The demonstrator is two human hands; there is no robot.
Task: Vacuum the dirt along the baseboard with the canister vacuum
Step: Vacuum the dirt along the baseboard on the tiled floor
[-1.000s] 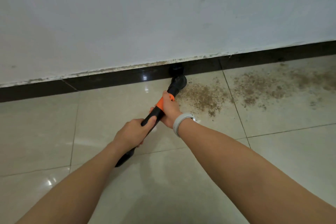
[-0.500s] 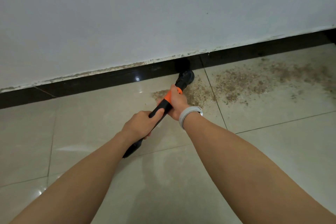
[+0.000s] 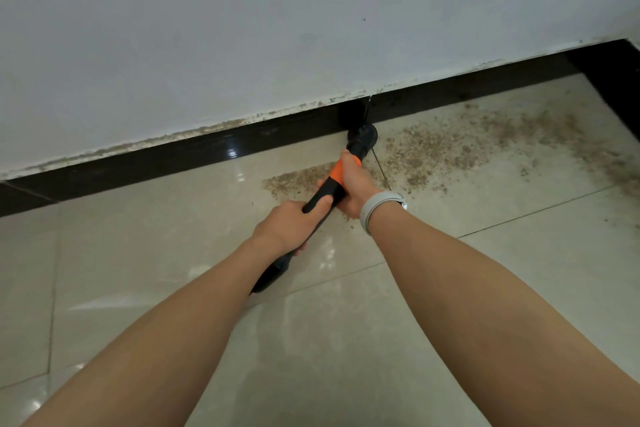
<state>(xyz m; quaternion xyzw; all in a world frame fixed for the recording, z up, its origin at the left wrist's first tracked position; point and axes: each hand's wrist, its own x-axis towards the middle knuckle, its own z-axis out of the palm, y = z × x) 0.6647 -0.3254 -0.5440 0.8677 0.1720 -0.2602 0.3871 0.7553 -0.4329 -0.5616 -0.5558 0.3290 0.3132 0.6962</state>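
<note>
Head cam has the black plastic vacuum wand with the orange collar [image 3: 334, 180] right in the middle, angled away from the person, and its round black nozzle head [image 3: 362, 137] is down on the floor just beyond the right hand, snug against the glossy black baseboard strip [image 3: 173, 158]. Right hand [image 3: 353, 185] is wrapped around the wand at the orange bit, left hand [image 3: 289, 225] grips the black shaft just behind it, so both are clamped on the same tube nearly touching each other. The gritty brown dirt scattered on the beige floor tiles [image 3: 446, 149] mostly sits off to the right of the right hand, running along the baseboard toward the corner, plus a smaller patch partly hidden under and left of that hand. There's a light grey wristband [image 3: 375, 210] on the right wrist, and the white painted wall [image 3: 277, 28] above has a crusty lower edge. My guess on what could go sideways: with the nozzle jammed that tight to the strip, a fast sideways push could plough grit ahead instead of sucking it up, or scrape the glossy baseboard. Also that patch under the hands looks easy to miss if the sweep only goes right. Can't see the canister or hose, so a snag there is possible too.
</note>
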